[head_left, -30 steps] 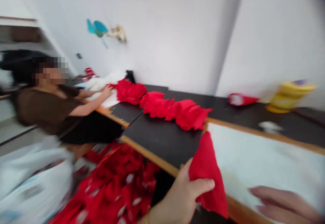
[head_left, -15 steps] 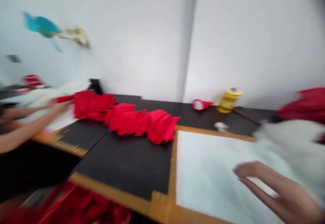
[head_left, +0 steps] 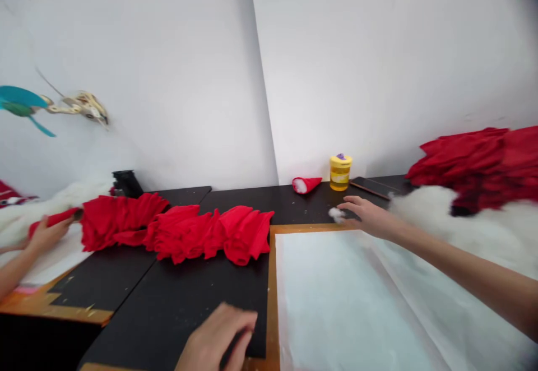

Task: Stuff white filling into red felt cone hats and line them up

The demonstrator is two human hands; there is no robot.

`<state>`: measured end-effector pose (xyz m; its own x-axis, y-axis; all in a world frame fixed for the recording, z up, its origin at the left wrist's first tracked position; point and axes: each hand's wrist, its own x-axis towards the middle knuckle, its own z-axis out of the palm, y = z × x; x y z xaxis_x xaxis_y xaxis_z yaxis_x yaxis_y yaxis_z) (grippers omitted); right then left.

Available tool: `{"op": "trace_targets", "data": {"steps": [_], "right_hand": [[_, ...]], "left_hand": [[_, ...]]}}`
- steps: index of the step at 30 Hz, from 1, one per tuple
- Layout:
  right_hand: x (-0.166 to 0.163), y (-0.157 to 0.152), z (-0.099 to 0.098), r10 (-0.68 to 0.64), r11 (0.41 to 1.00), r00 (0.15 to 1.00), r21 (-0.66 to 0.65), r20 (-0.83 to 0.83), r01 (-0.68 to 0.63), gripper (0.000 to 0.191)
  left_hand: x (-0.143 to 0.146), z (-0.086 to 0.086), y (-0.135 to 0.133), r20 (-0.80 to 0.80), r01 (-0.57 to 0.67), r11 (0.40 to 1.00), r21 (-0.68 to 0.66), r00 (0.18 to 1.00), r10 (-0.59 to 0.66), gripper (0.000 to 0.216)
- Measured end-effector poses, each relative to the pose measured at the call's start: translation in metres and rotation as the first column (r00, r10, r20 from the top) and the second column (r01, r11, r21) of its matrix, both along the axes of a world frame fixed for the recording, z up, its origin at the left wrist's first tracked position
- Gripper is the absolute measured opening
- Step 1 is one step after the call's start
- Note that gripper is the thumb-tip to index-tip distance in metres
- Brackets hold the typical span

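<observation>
My right hand (head_left: 370,217) reaches across the white sheet (head_left: 332,292) to a small tuft of white stuffing (head_left: 336,214) on the dark table. Its fingers are apart, with the tips at the tuft; a firm hold on it is not visible. My left hand (head_left: 221,337) hovers low over the black tabletop, left of the sheet, slightly blurred. Its fingers are bent, a gap shows between thumb and fingers, and nothing is seen in it. A row of red cloth pieces (head_left: 210,233) lies beyond my left hand.
A stuffed red cone (head_left: 309,184), a yellow tub (head_left: 340,174) and a phone (head_left: 372,186) lie by the wall. White stuffing (head_left: 483,231) and a red cloth pile (head_left: 474,158) are at right. At left, a co-worker's hand (head_left: 44,239) holds a red cloth piece.
My right hand has moved from over the sheet forward to the white tuft. My left hand has come into view at the bottom. The camera view has turned right.
</observation>
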<state>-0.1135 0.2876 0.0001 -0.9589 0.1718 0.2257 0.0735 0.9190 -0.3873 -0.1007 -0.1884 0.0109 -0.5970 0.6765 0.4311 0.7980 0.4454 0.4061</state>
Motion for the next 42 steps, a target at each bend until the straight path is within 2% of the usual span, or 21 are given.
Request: {"op": "trace_targets", "data": {"steps": [2,5,9,13,16,20,23,25,28,31,35,39,42], "right_hand": [[-0.019,0.002,-0.01,0.002,1.0,0.999,0.025,0.034,-0.003,0.038],[-0.034,0.002,-0.021,0.001,0.999,0.996,0.046,0.089,-0.005,0.021],[-0.02,0.004,-0.015,-0.041,0.997,0.997,0.061,0.06,0.037,0.017],[0.02,0.012,0.009,-0.094,0.992,0.995,0.082,0.021,0.092,0.016],[0.048,0.016,0.018,-0.119,0.987,0.992,0.114,0.03,0.115,0.017],[0.071,0.014,0.01,-0.076,0.991,0.993,0.119,0.095,0.064,0.021],[0.077,0.01,0.001,-0.001,0.997,0.993,0.082,0.122,-0.009,0.045],[0.076,0.007,-0.003,0.043,0.997,0.991,0.058,0.123,-0.051,0.05],[0.068,-0.002,-0.01,0.044,0.998,0.993,0.05,0.107,-0.05,0.042],[0.055,-0.016,-0.022,-0.011,0.998,0.997,0.057,0.07,0.007,0.039],[0.037,-0.025,-0.033,-0.043,0.999,0.999,0.014,0.033,0.042,0.019],[0.038,-0.03,-0.023,-0.005,0.992,1.0,-0.127,-0.003,0.004,0.017],[0.058,-0.049,-0.008,0.048,0.952,0.998,-0.302,-0.031,-0.055,0.014]], "left_hand": [[-0.026,0.011,0.016,-0.202,-0.011,0.991,-0.135,0.979,-0.017,0.031],[-0.069,0.014,0.04,-0.471,-0.176,0.936,-0.304,0.882,0.013,0.044],[-0.104,0.0,0.055,-0.523,-0.189,0.91,-0.369,0.851,-0.035,0.036],[-0.111,-0.004,0.072,-0.533,-0.164,0.937,-0.308,0.846,-0.027,0.023],[-0.102,0.004,0.095,-0.494,-0.103,0.954,-0.28,0.868,-0.052,0.024],[-0.07,0.013,0.132,-0.374,-0.017,0.935,-0.355,0.919,-0.126,0.02],[-0.047,0.012,0.149,-0.296,0.066,0.918,-0.391,0.935,-0.193,0.01],[-0.039,0.01,0.15,-0.206,0.106,0.917,-0.384,0.959,-0.197,0.02],[-0.038,0.01,0.141,-0.094,0.082,0.932,-0.353,0.988,-0.123,0.036],[-0.039,0.008,0.135,-0.026,0.023,0.944,-0.329,0.999,-0.034,0.028],[-0.038,-0.002,0.146,0.01,0.0,0.949,-0.317,1.0,0.003,0.024],[-0.045,-0.007,0.165,0.037,0.027,0.957,-0.289,0.999,-0.017,0.013],[-0.056,0.001,0.172,0.147,0.089,0.961,-0.261,0.988,-0.052,0.023]]}}
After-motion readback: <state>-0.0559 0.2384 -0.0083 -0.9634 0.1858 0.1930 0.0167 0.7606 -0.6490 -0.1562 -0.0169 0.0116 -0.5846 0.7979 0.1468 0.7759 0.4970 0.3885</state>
